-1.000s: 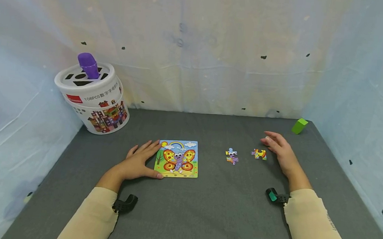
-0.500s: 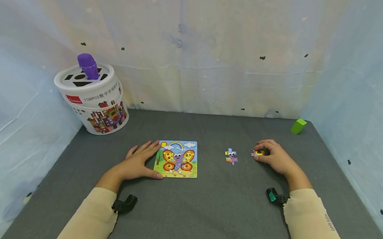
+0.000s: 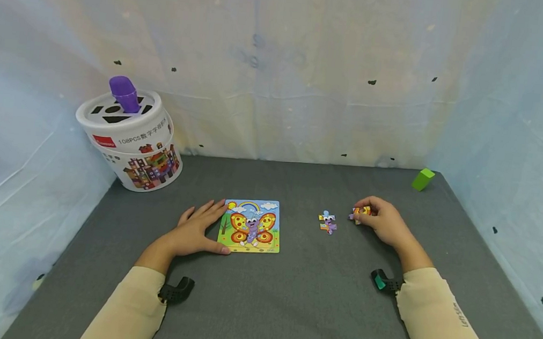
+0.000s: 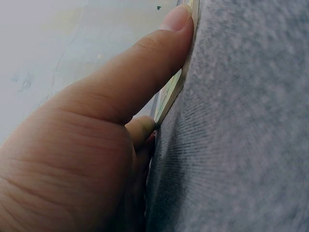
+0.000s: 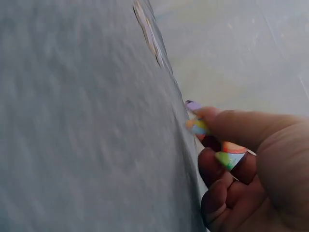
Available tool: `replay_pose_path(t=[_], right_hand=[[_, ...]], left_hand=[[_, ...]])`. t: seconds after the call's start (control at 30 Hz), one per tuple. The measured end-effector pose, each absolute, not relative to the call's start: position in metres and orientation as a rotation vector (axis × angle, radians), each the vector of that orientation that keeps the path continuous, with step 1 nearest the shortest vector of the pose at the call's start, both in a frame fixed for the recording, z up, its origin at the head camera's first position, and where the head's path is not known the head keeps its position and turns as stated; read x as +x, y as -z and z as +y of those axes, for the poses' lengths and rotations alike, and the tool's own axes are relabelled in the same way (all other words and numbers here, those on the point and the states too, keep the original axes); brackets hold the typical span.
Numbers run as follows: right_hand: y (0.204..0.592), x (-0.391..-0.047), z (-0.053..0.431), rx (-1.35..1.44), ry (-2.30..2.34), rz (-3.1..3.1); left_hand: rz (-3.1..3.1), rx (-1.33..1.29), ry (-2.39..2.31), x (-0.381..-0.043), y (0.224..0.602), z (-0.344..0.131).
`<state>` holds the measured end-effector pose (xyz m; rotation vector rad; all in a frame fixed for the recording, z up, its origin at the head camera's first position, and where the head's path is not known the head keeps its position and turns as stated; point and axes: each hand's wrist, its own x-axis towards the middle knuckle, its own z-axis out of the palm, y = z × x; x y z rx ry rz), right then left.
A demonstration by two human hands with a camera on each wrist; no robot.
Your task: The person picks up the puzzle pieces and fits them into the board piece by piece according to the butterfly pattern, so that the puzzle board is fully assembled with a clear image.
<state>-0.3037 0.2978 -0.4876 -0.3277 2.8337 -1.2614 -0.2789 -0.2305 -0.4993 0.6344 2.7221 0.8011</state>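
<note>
In the head view my left hand (image 3: 196,231) lies with spread, straight fingers along the left side of a square butterfly picture puzzle (image 3: 251,226). Its thumb touches the puzzle's lower left corner, and the left wrist view shows that thumb (image 4: 154,53) against the thin edge (image 4: 170,99). Farther right, my right hand (image 3: 385,222) pinches a small yellow, red and purple puzzle piece (image 3: 362,210) between thumb and fingers. Part of this piece (image 5: 231,159) is hidden by the fingers. A joined pair or single purple and blue puzzle piece (image 3: 327,222), I cannot tell which, lies left of that hand.
A white round tub (image 3: 130,141) with a slotted lid stands at the back left, a purple block (image 3: 125,95) sticking out of its lid. Near the back right corner of the grey table (image 3: 288,311) lies a green block (image 3: 423,179). Cloth walls (image 3: 279,84) rise behind and at both sides.
My right hand has come down onto the yellow puzzle piece, pinched it and moved it slightly left. My left hand stays at the puzzle's edge.
</note>
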Motion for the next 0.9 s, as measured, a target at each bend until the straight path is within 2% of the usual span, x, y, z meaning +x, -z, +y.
replay_pose_path(t=[0.57,0.9], right_hand=[[0.480,-0.291,0.229,-0.421,1.604,2.528],[0.485,-0.284,0.193,-0.499,1.657,2.379]], left_hand=[[2.724,0.632,-0.790,-0.279,0.498,-0.230],[2.723,0.632,-0.797,-0.278,0.497,-0.230]])
